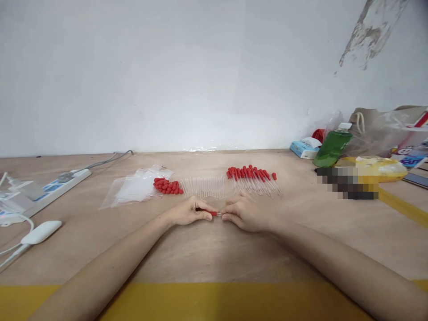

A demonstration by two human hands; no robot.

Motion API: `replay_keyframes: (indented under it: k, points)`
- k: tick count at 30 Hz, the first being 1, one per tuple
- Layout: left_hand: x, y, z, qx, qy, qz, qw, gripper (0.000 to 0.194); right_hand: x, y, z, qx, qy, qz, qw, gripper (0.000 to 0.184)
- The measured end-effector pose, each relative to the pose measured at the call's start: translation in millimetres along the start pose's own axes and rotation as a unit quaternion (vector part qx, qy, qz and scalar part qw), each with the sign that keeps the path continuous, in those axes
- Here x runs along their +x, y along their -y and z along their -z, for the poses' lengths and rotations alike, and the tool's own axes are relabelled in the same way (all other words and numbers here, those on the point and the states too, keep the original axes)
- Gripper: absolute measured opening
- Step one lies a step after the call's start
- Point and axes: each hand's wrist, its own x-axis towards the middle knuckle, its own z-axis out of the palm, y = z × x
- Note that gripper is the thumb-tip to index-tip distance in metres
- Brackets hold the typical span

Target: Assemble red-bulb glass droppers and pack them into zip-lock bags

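On the near side of the wooden table (187,263), straight ahead of the person, two bare hands meet almost fingertip to fingertip. The left hand (186,212) has its thumb and fingers closed around a red bulb (213,213), opened only as wide as the bulb needs. The right hand (244,215) pinches a thin clear tube (219,214) with its fingertips drawn together. The bulb lies on the left hand's side, the tube on the right's; they line up end to end, with their long axis running left to right, roughly level with the table's edge. From where I stand I cannot tell how far the tube sits inside the bulb.

The bulb is plain, bright red and mostly covered by fingers; the tube is see-through, with only a short bit showing. Beyond the hands, loose bulbs (167,186) lie in a heap nearer the left hand. Loose tubes (203,186) lie side by side in the middle, and red-topped tubes (254,177) fan out beyond the right hand. Clear bags (135,187) lie flat at far left of these.
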Motion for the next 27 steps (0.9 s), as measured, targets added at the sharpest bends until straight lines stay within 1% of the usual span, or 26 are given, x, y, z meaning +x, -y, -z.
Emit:
replay_keyframes:
  k: [1,3,4,5,6,8,9,11,16,21,24,27]
  points:
    - [-1,4,-1.8,0.008,-0.046,0.011,0.999,0.039,0,-5,0,0.005,-0.013,-0.012,1.000,0.023]
    - [-2,12,-6.0,0.036,-0.168,0.026,0.985,0.058,0,-21,2,0.034,-0.041,-0.070,0.996,0.025]
    - [-2,16,-7.9,0.052,-0.223,0.029,0.973,0.063,2,-32,4,0.053,-0.059,-0.118,0.990,0.027]
    - [-2,19,-9.5,0.067,-0.261,0.030,0.963,0.063,4,-44,5,0.060,-0.083,-0.178,0.979,0.030]
    - [-2,21,-10.6,0.079,-0.281,0.028,0.956,0.058,7,-56,7,0.058,-0.116,-0.246,0.960,0.033]
    - [-1,22,-11.8,0.104,-0.278,0.025,0.955,0.047,14,-76,11,0.033,-0.140,-0.334,0.931,0.035]
    - [-1,22,-12.0,0.118,-0.266,0.023,0.957,0.042,17,-84,12,0.017,-0.144,-0.362,0.921,0.035]
    - [-1,19,-12.0,0.144,-0.246,0.019,0.958,0.036,25,-92,12,-0.010,-0.135,-0.391,0.910,0.035]
    - [-2,12,-11.6,0.163,-0.238,0.027,0.957,0.029,41,-89,6,-0.056,-0.126,-0.427,0.894,0.034]
    - [-2,12,-11.4,0.169,-0.230,0.025,0.958,0.026,45,-91,1,-0.082,-0.123,-0.464,0.873,0.030]
    - [-2,12,-10.7,0.173,-0.232,0.025,0.957,0.025,43,-94,-2,-0.096,-0.112,-0.465,0.873,0.032]
    - [-3,10,-10.7,0.170,-0.229,0.035,0.958,0.026,42,-89,-1,-0.123,-0.117,-0.458,0.873,0.035]
